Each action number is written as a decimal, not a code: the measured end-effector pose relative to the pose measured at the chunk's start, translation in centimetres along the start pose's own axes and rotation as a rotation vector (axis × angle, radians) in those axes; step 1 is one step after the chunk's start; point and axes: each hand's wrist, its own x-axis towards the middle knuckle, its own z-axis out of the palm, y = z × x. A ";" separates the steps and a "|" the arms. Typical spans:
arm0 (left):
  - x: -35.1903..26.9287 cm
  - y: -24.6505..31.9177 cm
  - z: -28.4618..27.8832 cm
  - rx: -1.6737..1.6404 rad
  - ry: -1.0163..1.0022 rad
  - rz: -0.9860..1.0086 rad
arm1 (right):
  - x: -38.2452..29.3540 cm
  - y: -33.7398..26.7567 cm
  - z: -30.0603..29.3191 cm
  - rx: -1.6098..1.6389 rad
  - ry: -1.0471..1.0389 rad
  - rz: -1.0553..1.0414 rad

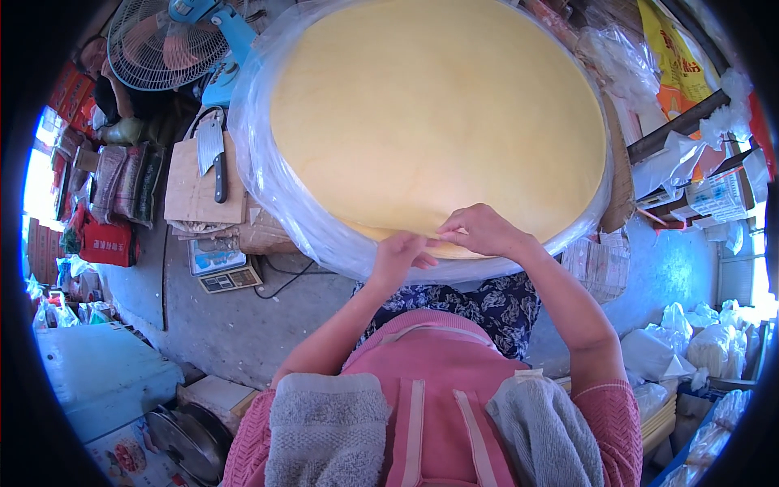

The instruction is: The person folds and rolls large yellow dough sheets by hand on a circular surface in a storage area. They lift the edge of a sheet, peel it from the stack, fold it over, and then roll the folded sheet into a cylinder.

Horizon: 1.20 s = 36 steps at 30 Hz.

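Observation:
A large round stack of thin, pale yellow sheets (438, 122) lies before me on clear plastic film (286, 201). At the near edge of the stack, my right hand (481, 230) pinches the rim of the top sheet between thumb and fingers. Close beside it on the left, my left hand (405, 255) touches the same edge with its fingertips, the palm turned partly up. Whether its fingers grip the sheet cannot be told. The sheet's edge is slightly raised between the two hands.
Left of the stack, a cleaver (211, 149) lies on a wooden board (182, 189), above a weighing scale (228, 277). A blue fan (176, 42) stands at the upper left, with a person (118, 91) behind it. Cardboard (618, 164) juts out at the right.

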 end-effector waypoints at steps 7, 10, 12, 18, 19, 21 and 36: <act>-0.2 0.0 -0.1 -0.014 -0.014 0.003 | 0.6 -0.7 -0.3 -0.055 -0.075 0.009; -0.3 -0.4 -0.3 0.000 -0.004 -0.023 | 1.2 -2.2 -0.1 0.008 -0.050 0.041; -0.2 -0.3 -0.1 -0.044 -0.027 0.020 | 1.8 -1.5 0.9 -0.053 0.010 -0.029; -0.7 -0.3 -0.6 -0.037 -0.053 -0.036 | 2.6 -1.3 1.4 -0.085 0.222 0.058; -0.9 -0.3 -0.6 -0.039 -0.050 -0.035 | 2.5 -1.8 1.6 -0.086 0.219 0.055; -1.3 -0.3 -0.6 -0.048 -0.021 -0.043 | 2.0 -3.0 1.8 0.011 0.156 -0.062; -1.6 0.4 -1.4 -0.226 -0.037 -0.101 | 3.3 -1.7 2.9 -0.119 0.352 -0.148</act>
